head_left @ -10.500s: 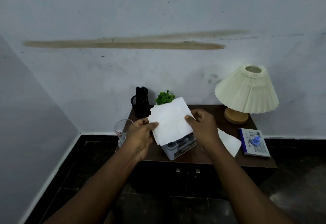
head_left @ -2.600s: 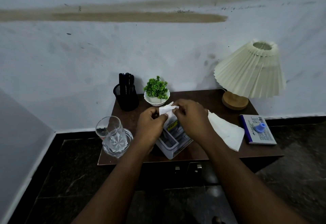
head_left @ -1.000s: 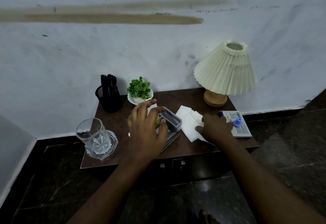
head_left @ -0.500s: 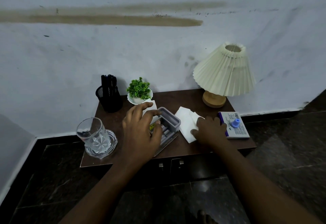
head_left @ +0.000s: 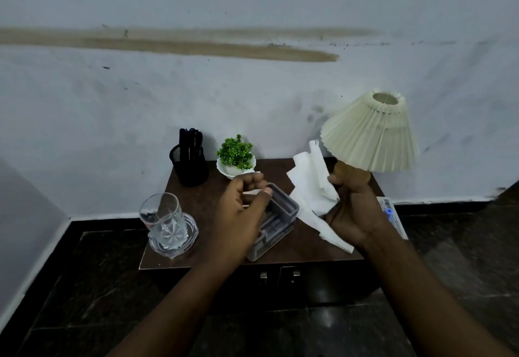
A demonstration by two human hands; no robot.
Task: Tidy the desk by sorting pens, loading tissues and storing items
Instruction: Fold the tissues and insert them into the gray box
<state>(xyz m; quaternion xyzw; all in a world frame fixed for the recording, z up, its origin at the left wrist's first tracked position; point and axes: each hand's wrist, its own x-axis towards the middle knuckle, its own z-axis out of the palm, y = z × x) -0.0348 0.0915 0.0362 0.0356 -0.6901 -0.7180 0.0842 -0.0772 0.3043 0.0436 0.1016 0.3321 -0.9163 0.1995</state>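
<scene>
1. Gripping a loose bunch of white paper tissues (head_left: 311, 185), the right hand (head_left: 354, 210) is raised over the right side of the dark brown wooden desk (head_left: 202, 196). Its fingers curl round the bunch, and sheets fan upward and trail down.
2. Left hand (head_left: 241, 216) curls over the far-left end of the grey plastic tissue holder (head_left: 280, 216), thumb on its rim. The holder lies slanted at desk centre, just left of the tissues.
3. Near left: clear glass tumbler (head_left: 163, 216) on a glass coaster.
4. Far left: black mesh pen cup (head_left: 189, 165) holding dark pens, with a small green plant in a white bowl (head_left: 236, 160) beside it.
5. Far right: cream pleated lamp (head_left: 370, 134), behind the right hand.
6. Right edge: blue-and-white booklet (head_left: 391, 216), partly hidden by the wrist.
</scene>
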